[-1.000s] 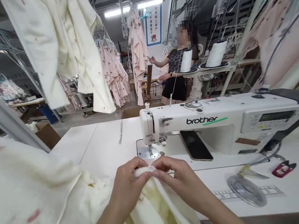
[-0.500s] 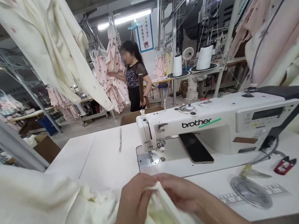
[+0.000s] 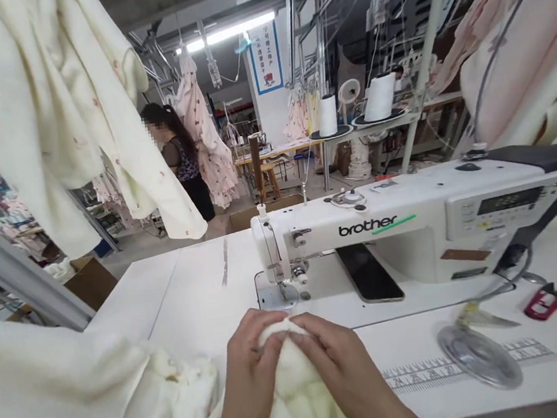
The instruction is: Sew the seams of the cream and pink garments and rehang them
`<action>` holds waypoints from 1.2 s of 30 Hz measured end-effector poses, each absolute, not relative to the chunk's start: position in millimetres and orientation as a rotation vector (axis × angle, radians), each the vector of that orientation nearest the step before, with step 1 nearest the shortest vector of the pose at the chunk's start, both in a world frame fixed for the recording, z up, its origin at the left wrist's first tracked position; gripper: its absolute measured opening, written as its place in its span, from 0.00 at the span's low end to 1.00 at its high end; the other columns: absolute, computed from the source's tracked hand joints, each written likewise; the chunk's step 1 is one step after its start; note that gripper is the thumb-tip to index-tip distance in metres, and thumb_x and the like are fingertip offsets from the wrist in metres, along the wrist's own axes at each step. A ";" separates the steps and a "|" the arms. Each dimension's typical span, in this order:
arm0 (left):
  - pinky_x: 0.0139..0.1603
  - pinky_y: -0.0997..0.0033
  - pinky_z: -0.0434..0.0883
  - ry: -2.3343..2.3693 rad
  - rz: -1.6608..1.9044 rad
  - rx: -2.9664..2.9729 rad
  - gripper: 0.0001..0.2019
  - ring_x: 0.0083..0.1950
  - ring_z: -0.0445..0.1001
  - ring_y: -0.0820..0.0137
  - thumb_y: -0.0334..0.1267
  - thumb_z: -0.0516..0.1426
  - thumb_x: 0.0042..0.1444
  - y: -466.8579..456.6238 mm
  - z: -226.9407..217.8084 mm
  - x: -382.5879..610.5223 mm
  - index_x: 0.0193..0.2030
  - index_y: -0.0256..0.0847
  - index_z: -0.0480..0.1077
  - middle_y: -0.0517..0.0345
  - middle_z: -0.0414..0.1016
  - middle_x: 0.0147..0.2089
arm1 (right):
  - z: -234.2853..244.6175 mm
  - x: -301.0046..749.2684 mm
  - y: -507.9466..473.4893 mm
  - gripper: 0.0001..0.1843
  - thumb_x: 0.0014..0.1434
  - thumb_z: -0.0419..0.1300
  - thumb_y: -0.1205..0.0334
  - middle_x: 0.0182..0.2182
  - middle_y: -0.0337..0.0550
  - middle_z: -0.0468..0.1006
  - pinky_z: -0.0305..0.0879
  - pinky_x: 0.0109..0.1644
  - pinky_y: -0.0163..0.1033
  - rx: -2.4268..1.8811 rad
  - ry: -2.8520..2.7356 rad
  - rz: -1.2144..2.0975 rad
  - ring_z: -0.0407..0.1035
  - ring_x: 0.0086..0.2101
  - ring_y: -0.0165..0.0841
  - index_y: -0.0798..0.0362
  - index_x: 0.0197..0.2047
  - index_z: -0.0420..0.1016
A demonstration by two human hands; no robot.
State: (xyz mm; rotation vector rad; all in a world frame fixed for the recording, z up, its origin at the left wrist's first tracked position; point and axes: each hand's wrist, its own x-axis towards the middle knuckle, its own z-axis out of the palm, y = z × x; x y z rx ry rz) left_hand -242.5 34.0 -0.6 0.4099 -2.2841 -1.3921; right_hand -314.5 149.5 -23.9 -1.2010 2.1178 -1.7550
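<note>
Tabletop (image 3: 187, 293), sewing machine (image 3: 410, 221), hung garments (image 3: 46, 114); left hand (image 3: 253, 366), right hand (image 3: 336, 363) pinching fabric (image 3: 292, 372)

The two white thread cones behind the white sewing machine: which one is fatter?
The right-hand white thread cone. It is plainly wider than the slim left-hand white thread cone standing beside it on the same stand.

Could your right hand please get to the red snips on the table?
Probably yes: only a flat clear disc lies between the right hand and the red snips, though it is pinching cloth.
</note>
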 end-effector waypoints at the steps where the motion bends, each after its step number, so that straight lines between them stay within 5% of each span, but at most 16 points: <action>1: 0.38 0.75 0.67 -2.290 -1.385 0.400 0.09 0.41 0.69 0.70 0.40 0.52 0.54 32.9 -0.4 -242.8 0.38 0.42 0.71 0.57 0.70 0.39 | -25.4 -315.3 149.5 0.12 0.63 0.45 0.60 0.33 0.38 0.74 0.59 0.35 0.33 -1.253 2.201 -1.748 0.67 0.32 0.31 0.49 0.38 0.69; 10: 0.33 0.75 0.68 -2.272 -1.239 0.412 0.07 0.41 0.69 0.69 0.40 0.51 0.55 28.3 -7.8 -248.0 0.35 0.42 0.69 0.55 0.67 0.38 | -26.6 -312.5 150.4 0.09 0.60 0.47 0.65 0.27 0.40 0.69 0.55 0.31 0.36 -1.388 2.714 -1.602 0.62 0.30 0.35 0.51 0.31 0.66; 13: 0.22 0.80 0.66 -2.284 -1.478 0.428 0.09 0.42 0.70 0.68 0.44 0.53 0.54 25.0 -3.1 -245.6 0.34 0.41 0.67 0.53 0.67 0.46 | -17.9 -317.9 153.8 0.11 0.60 0.48 0.60 0.25 0.39 0.68 0.55 0.30 0.35 -1.164 2.355 -1.636 0.63 0.28 0.33 0.52 0.29 0.67; 17: 0.10 0.82 0.60 -2.349 -1.903 0.520 0.14 0.28 0.70 0.74 0.48 0.57 0.50 19.7 8.2 -242.6 0.32 0.39 0.63 0.54 0.67 0.49 | -12.5 -326.5 155.3 0.13 0.59 0.50 0.55 0.31 0.40 0.73 0.61 0.37 0.35 -1.023 1.738 -1.702 0.67 0.34 0.34 0.53 0.31 0.70; 22: 0.09 0.84 0.60 -2.379 -1.740 0.633 0.12 0.24 0.65 0.77 0.44 0.58 0.49 17.4 15.6 -248.9 0.35 0.40 0.64 0.60 0.66 0.35 | -22.1 -324.9 151.6 0.10 0.60 0.50 0.60 0.31 0.37 0.74 0.58 0.35 0.34 -1.061 2.218 -1.722 0.67 0.32 0.32 0.49 0.33 0.71; 26: 0.12 0.84 0.63 -2.422 -1.887 0.531 0.18 0.26 0.66 0.76 0.46 0.58 0.49 8.8 12.0 -257.1 0.45 0.42 0.66 0.60 0.65 0.35 | -29.6 -326.5 149.6 0.08 0.59 0.51 0.60 0.29 0.35 0.74 0.57 0.33 0.33 -1.046 2.336 -1.733 0.67 0.30 0.31 0.49 0.32 0.70; 31: 0.14 0.85 0.63 -2.397 -1.916 0.406 0.13 0.26 0.64 0.78 0.44 0.58 0.50 2.3 5.5 -263.6 0.38 0.38 0.68 0.59 0.64 0.34 | -33.1 -335.3 145.7 0.09 0.59 0.51 0.57 0.29 0.35 0.74 0.59 0.34 0.33 -0.994 2.284 -1.714 0.68 0.31 0.31 0.48 0.31 0.70; 36: 0.13 0.84 0.62 -2.274 -1.978 0.472 0.15 0.25 0.66 0.76 0.44 0.61 0.43 5.0 11.0 -272.6 0.32 0.36 0.66 0.59 0.64 0.30 | -45.4 -352.1 144.3 0.17 0.54 0.54 0.44 0.27 0.38 0.74 0.61 0.33 0.35 -0.865 2.168 -1.640 0.68 0.30 0.36 0.48 0.31 0.70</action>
